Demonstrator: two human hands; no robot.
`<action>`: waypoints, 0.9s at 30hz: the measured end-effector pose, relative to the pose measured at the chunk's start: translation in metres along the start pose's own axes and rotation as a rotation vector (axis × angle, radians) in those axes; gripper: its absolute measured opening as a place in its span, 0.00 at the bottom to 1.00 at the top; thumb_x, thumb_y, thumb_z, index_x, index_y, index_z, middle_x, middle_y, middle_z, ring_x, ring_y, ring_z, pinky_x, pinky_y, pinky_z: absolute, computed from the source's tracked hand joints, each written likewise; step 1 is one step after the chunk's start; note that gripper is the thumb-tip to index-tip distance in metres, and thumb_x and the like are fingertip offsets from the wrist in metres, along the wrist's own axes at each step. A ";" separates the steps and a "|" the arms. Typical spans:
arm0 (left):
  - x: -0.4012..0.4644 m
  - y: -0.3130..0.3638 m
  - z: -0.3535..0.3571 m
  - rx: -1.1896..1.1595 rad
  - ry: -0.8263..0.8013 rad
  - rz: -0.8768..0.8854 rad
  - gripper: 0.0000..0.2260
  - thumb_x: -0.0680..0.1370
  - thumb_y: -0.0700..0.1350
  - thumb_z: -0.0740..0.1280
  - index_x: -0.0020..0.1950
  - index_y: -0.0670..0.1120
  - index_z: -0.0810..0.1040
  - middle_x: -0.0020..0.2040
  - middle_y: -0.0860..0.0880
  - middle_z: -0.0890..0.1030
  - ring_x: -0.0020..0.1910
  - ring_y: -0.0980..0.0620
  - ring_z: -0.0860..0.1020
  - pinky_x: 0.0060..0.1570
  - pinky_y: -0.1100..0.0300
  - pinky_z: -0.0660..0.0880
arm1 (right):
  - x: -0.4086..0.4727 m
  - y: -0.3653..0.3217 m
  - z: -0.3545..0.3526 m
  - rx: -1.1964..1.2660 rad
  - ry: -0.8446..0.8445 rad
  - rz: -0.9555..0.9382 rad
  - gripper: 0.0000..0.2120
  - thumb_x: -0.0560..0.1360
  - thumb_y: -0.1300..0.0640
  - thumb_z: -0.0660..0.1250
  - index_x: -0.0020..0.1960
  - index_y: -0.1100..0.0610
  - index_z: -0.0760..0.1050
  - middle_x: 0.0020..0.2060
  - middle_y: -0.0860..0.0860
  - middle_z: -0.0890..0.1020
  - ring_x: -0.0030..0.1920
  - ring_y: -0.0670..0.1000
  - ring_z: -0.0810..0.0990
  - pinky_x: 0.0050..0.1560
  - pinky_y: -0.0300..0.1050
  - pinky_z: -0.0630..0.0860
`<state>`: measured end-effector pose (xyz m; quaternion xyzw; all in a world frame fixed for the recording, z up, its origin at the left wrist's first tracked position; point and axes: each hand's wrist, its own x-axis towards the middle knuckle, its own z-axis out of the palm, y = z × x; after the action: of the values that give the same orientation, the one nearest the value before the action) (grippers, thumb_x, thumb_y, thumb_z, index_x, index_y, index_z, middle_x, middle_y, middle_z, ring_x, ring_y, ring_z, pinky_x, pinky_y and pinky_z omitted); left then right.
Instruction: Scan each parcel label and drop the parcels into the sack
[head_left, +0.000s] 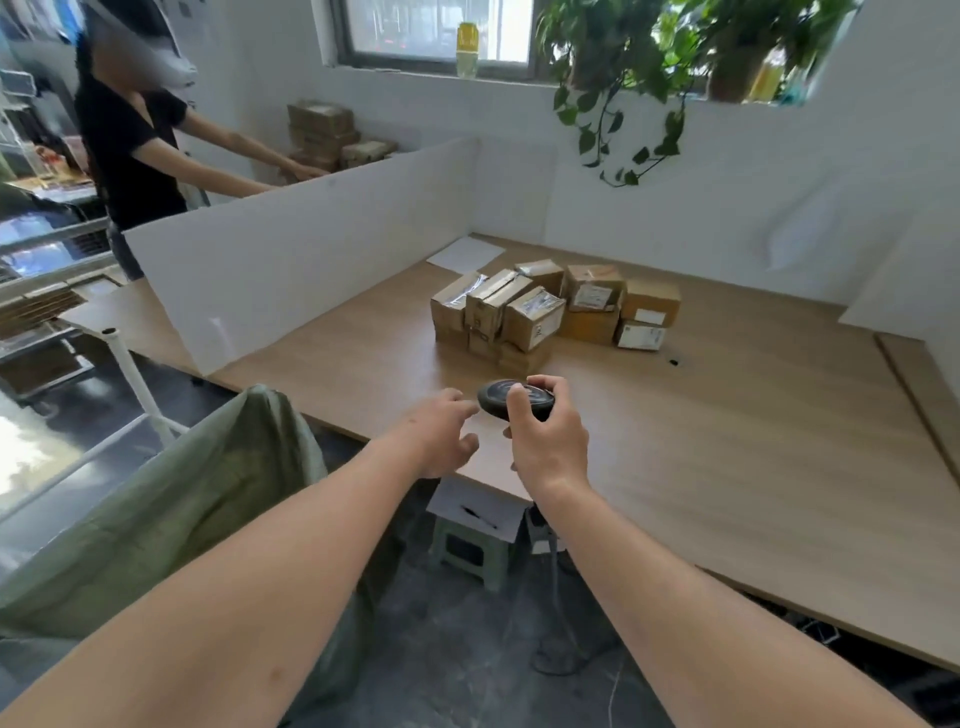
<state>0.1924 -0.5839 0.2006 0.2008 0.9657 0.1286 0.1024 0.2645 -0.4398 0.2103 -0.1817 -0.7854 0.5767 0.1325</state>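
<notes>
Head view. Wooden table (727, 441) with white partition boards along its far and left edges; window and hanging plant behind; another person at the neighbouring desk.

Item: parcels (550, 309), small cardboard boxes, taped, several with white labels showing, heaped toward the far middle of the table. Judged light and stiff, corners firm; best taken across two opposite side faces, label left uncovered for scanning. Tape patches may be slick. None is in hand.

Item: scanner (514, 399), dark, rounded head, above the near edge of the table. Gripped by the right hand (545, 436), fingers curled round it, thumb on top.

Item: left hand (441, 436), just beside the scanner, fingers relaxed and spread, holding nothing. Parcels lie well apart from both hands, farther in across the table.

Item: sack (171, 499), green, soft cloth, mouth slumped, off the table's near-left corner, beneath the left forearm.
</notes>
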 end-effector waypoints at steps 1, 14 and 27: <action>0.009 0.014 0.001 0.002 0.006 0.012 0.26 0.84 0.54 0.64 0.82 0.54 0.65 0.82 0.52 0.63 0.77 0.45 0.69 0.73 0.46 0.71 | 0.007 0.002 -0.013 0.001 0.008 -0.003 0.15 0.78 0.36 0.64 0.62 0.39 0.71 0.49 0.42 0.82 0.49 0.53 0.85 0.48 0.64 0.86; 0.172 0.151 -0.019 0.141 0.049 0.226 0.26 0.84 0.54 0.65 0.81 0.52 0.67 0.77 0.49 0.69 0.73 0.45 0.72 0.67 0.48 0.76 | 0.150 0.021 -0.131 0.012 0.217 0.036 0.17 0.71 0.31 0.61 0.57 0.36 0.72 0.48 0.44 0.84 0.49 0.53 0.86 0.48 0.65 0.86; 0.431 0.206 -0.027 0.213 -0.034 0.448 0.23 0.82 0.56 0.64 0.76 0.52 0.72 0.69 0.48 0.73 0.68 0.43 0.74 0.61 0.46 0.77 | 0.368 0.037 -0.166 -0.008 0.479 0.124 0.21 0.68 0.30 0.61 0.56 0.39 0.75 0.48 0.43 0.86 0.49 0.53 0.87 0.51 0.59 0.84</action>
<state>-0.1272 -0.2283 0.2228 0.4215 0.9034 0.0423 0.0660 0.0084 -0.1260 0.2239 -0.3615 -0.7212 0.5212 0.2786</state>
